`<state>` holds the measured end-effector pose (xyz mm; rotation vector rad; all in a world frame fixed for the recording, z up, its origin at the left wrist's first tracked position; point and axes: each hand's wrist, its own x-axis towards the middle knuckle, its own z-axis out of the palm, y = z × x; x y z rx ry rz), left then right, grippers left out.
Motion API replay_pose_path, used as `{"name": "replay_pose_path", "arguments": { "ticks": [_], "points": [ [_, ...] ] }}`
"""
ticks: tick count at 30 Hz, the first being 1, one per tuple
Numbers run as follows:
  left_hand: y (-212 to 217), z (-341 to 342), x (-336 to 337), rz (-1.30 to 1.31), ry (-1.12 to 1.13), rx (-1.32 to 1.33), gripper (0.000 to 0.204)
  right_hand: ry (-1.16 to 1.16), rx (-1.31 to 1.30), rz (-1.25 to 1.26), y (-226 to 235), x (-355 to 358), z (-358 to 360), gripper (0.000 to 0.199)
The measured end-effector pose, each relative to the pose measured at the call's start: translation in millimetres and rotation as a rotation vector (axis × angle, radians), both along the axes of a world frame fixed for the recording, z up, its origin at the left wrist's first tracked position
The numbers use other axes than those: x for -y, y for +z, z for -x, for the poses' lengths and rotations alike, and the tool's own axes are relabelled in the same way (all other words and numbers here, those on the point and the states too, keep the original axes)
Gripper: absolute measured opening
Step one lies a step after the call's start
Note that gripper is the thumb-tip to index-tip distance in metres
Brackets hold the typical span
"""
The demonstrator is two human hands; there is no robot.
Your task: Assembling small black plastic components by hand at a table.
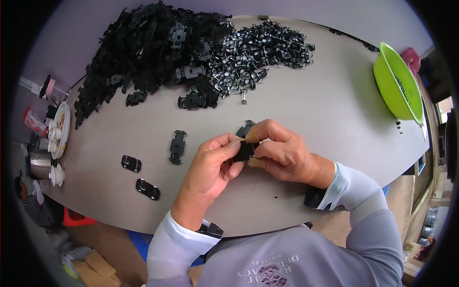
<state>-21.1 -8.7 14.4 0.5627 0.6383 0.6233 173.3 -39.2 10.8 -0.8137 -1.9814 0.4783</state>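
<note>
We see a grey table filling most of the frame. Across its upper left spreads a large heap of black plastic chassis parts, and to the right of that, at upper centre, a smaller heap of wheel-and-axle sets. A lime-green basin stands at the upper right edge of the table. At the far left edge we note a white plate with small pale pieces on it.

At centre frame our two hands meet. Our left hand and our right hand together pinch a small black toy-car part between thumbs and fingertips, both closed on it, just above the tabletop. Tan tape wraps fingertips of the right hand.

Just above the hands lies another black piece, partly hidden by the right fingers. Left of the hands, a bare chassis lies flat on the table. Further toward lower left lie two small black car bodies with wheels fitted, one above the other, apart from each other.
</note>
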Motion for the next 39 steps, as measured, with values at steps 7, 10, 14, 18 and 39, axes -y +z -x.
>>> {"name": "replay_pose_path", "arguments": {
  "ticks": [7,10,14,18,39],
  "points": [
    [4,6,3,0.026,-0.001,0.059,0.014,0.113,-0.002,-0.095,-2,0,1,0.024],
    [5,5,4,-0.017,-0.009,0.045,0.014,0.138,0.000,-0.118,0,-1,0,0.024],
    [6,1,4,-0.116,-0.017,-0.008,0.014,0.080,0.044,-0.025,-1,-1,3,0.022],
    [3,3,-1,-0.166,-0.039,-0.137,0.014,0.131,-0.088,0.188,12,-25,-14,0.023],
    [-4,-2,-1,-0.316,0.096,-0.301,0.017,-0.316,-0.078,0.430,-6,-58,-67,0.008]
  ]
}}
